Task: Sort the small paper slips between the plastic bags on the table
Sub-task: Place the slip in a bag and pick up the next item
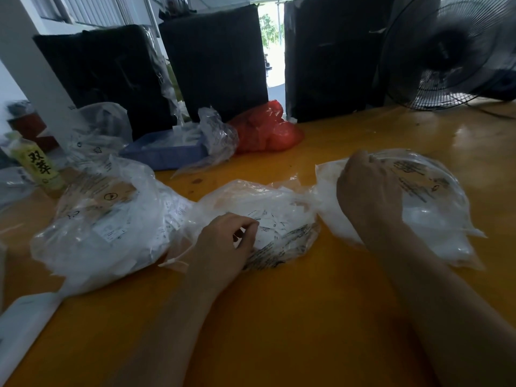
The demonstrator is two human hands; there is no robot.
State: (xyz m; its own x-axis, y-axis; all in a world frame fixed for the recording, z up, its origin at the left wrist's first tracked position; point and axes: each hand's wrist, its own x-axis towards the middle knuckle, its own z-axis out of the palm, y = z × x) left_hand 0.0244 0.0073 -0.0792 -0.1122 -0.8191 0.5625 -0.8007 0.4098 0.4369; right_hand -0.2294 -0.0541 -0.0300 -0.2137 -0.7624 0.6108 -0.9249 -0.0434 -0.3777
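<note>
1. Head view, nearest edge: two bare forearms reach forward over a yellow-orange table point(321, 289). A white flat object point(25, 319) lies at the near left edge; what it is cannot be told.
2. Left hand point(223, 244): rests on the mouth of the middle clear bag point(279, 202), fingers curled, fingertips pinching at the paper slips point(272, 226) inside. Whether a single slip is actually held cannot be told.
3. Paper slips: small white pieces with dark print, heaped loose in the middle bag, just beside the left fingertips.
4. Right hand point(368, 188): fingers curled over the top of the right clear bag point(435, 208), gripping its plastic. This bag carries black printed text and looks whitish inside; contents too blurred to identify.
5. Left clear bag point(103, 219): bulky, crumpled, touching the middle bag. White printed labels and a brown card patch show through the plastic.
6. Mid-distance, left: a yellow-green bottle point(36, 166) with black characters stands upright near the left bag.
7. Mid-distance, centre: a blue tray point(164, 155) with a crumpled clear bag point(217, 135) against its right side; a red plastic bag point(268, 129) lies just right of that.
8. Far: three black wrapped blocks point(212, 60) stand upright along the table's back edge. A black fan point(452, 51) sits at the far right.
</note>
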